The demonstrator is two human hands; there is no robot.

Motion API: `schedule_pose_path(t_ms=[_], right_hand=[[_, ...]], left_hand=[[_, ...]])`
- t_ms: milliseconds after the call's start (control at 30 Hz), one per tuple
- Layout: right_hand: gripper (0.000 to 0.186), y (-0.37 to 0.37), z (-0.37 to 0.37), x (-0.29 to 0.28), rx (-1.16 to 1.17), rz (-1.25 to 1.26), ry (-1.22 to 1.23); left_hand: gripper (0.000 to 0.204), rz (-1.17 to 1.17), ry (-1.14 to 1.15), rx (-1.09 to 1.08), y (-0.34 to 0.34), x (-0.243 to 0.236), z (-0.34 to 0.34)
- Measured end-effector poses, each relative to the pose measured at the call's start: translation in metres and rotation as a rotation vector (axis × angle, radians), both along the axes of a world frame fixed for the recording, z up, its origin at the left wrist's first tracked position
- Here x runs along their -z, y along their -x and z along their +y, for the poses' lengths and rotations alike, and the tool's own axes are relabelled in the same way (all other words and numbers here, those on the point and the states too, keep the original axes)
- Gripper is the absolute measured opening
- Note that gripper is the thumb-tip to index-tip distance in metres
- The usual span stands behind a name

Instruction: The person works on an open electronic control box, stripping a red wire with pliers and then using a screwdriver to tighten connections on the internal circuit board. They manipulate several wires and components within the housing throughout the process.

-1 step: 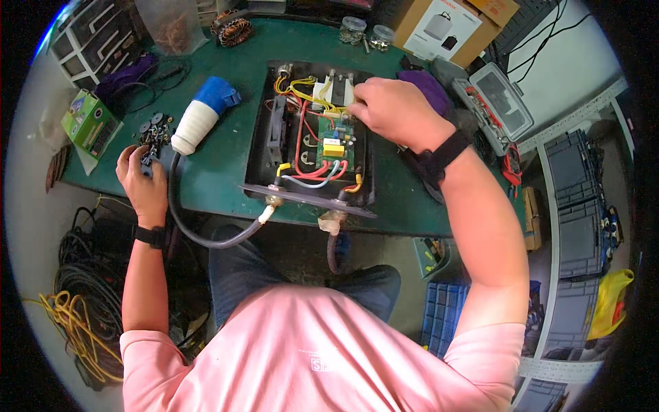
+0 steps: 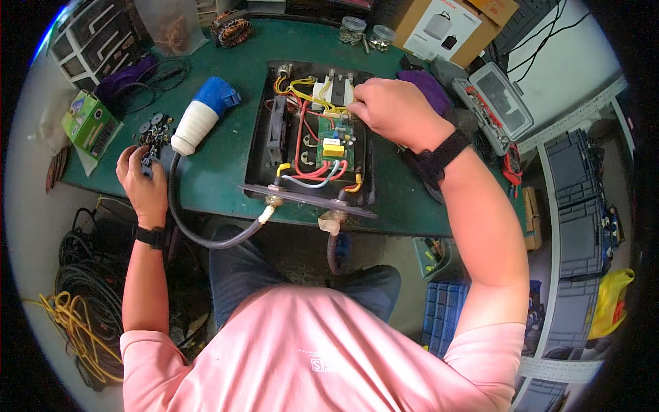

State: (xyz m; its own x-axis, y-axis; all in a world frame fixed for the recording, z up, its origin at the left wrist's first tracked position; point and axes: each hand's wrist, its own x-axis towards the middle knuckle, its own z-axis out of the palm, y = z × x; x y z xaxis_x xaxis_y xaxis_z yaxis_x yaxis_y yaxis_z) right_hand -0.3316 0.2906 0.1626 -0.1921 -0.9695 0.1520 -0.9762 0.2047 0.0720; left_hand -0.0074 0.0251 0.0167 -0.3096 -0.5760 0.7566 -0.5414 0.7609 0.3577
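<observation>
An open black metal box [image 2: 255, 154] lies on the bench before me, holding a green circuit board [image 2: 328, 145], a black fan [image 2: 277, 130], and red, yellow and blue wires. My right hand [image 2: 395, 110] reaches over the box's right upper side, its thumb and fingers pinched together beside the pale heatsink block [image 2: 322, 90]; what they grip is hidden. At the left, my left hand [image 2: 144, 187] rests on the bench with fingers curved but apart, touching a pile of small screws and washers [image 2: 156, 130]. Beside the pile lies a blue and white industrial plug [image 2: 204, 113], its thick cable running to the box's front panel [image 2: 309, 199].
Left of the screws stands a green carton [image 2: 89, 127]. Screw jars [image 2: 353, 29], a copper coil [image 2: 232, 30] and a cardboard box [image 2: 446, 31] stand along the back. A grey toolbox [image 2: 498, 103] lies open at the right. A second cable [image 2: 334, 250] hangs off the bench's front edge.
</observation>
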Motion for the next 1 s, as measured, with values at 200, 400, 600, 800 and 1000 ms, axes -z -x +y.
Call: schedule_pose_path(t_ms=[200, 400, 600, 800, 1000], right_hand=[[0.015, 0.007, 0.001, -0.004, -0.092, -0.066, 0.000], [0.015, -0.010, -0.005, -0.018, 0.063, -0.041, -0.115], [0.020, 0.001, -0.002, -0.008, -0.013, 0.000, -0.034], [0.019, -0.006, -0.001, -0.012, 0.009, -0.008, -0.063], [0.023, 0.001, 0.000, -0.001, -0.025, 0.047, 0.003]], left_hand=[[0.029, -0.014, 0.012, 0.005, -0.001, 0.002, -0.002], [0.029, -0.004, 0.009, -0.004, -0.002, 0.002, 0.000], [0.029, 0.000, -0.001, 0.004, 0.000, 0.000, 0.000], [0.029, 0.007, -0.004, -0.009, 0.000, 0.001, 0.000], [0.029, -0.015, -0.007, -0.017, 0.000, 0.002, -0.002]])
